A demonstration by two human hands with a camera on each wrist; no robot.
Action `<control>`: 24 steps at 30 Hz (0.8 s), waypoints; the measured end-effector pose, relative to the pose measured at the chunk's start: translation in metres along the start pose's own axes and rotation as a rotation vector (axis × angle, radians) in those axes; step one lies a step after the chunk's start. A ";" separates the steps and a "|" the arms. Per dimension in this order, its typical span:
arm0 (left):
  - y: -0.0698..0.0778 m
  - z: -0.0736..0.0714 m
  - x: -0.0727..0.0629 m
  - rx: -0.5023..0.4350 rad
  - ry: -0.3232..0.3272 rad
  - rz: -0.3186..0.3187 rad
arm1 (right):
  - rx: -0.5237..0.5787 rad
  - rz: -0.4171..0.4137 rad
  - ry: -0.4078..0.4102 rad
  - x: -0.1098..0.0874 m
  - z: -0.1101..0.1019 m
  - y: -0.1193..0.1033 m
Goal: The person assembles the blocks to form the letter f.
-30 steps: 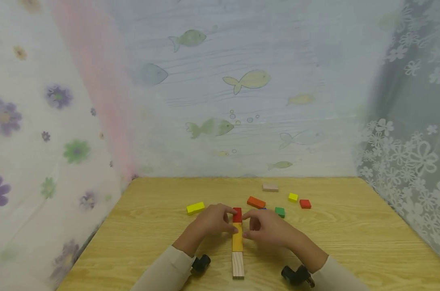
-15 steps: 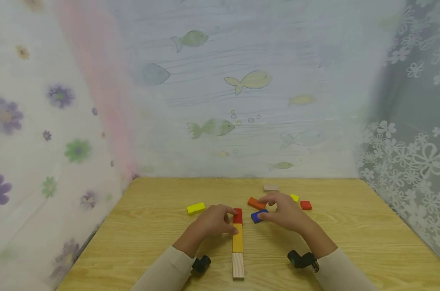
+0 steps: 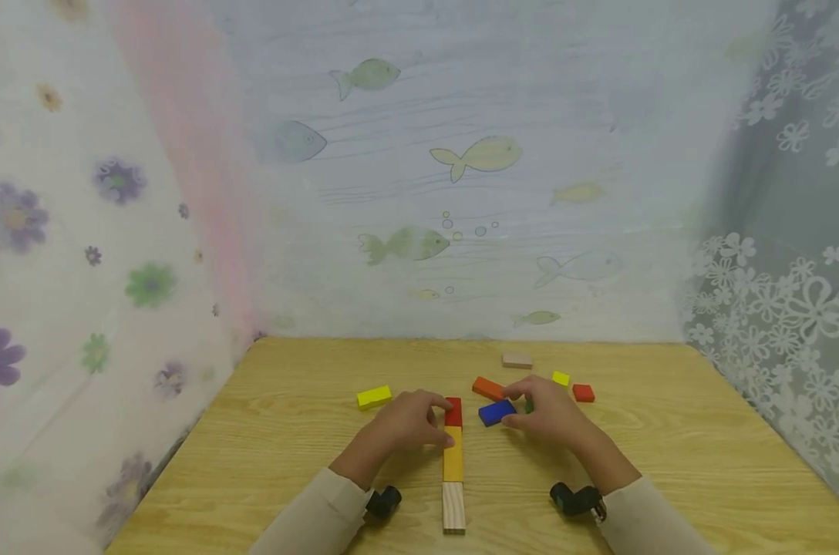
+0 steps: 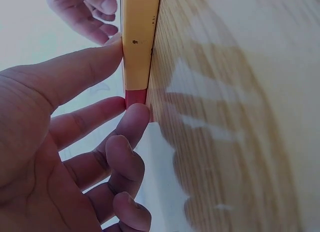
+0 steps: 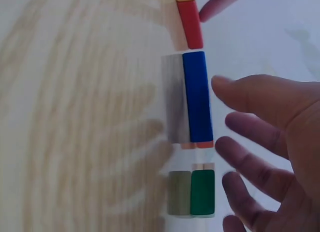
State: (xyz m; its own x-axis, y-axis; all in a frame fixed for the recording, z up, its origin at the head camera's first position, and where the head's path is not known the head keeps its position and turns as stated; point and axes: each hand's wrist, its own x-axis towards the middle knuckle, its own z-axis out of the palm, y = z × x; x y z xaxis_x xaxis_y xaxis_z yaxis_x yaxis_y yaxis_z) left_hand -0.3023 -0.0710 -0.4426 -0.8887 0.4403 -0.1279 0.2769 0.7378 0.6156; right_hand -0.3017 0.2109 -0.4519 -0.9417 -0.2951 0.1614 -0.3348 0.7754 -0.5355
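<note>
Lining up the blocks seems only partly done: of 10 blocks counted, 3 lie end to end in a straight row on the wood-grain surface, and 7 lie loose outside it. From near to far, the row has 1 natural wooden oblong block, 1 orange-yellow oblong block and 1 red rectangular block. The left hand touches the row's far part, its thumb and index fingers apart, at the orange-yellow and red blocks respectively.

Loose on the left is 1 bright yellow oblong block. On the right are 1 blue oblong block, 1 orange-red oblong block, 1 green short block, 1 pale wooden oblong block farthest away, 1 small yellow block and 1 small red block. The right hand holds nothing; its fingers are spread just beside the blue and green blocks.
</note>
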 end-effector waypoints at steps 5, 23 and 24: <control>-0.001 0.000 0.000 -0.018 0.007 0.000 | -0.060 0.044 0.019 0.002 0.002 0.002; 0.001 -0.002 -0.003 -0.035 -0.002 0.005 | -0.020 0.116 0.007 -0.001 0.006 -0.002; 0.002 -0.002 -0.003 -0.034 -0.002 0.003 | -0.017 0.119 0.006 -0.001 0.006 -0.002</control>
State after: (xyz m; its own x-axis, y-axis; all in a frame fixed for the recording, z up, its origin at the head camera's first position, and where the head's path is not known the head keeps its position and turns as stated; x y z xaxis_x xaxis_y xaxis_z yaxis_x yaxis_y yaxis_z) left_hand -0.2998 -0.0721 -0.4398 -0.8873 0.4433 -0.1273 0.2670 0.7187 0.6420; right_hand -0.2998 0.2067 -0.4561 -0.9749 -0.1975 0.1025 -0.2213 0.8139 -0.5372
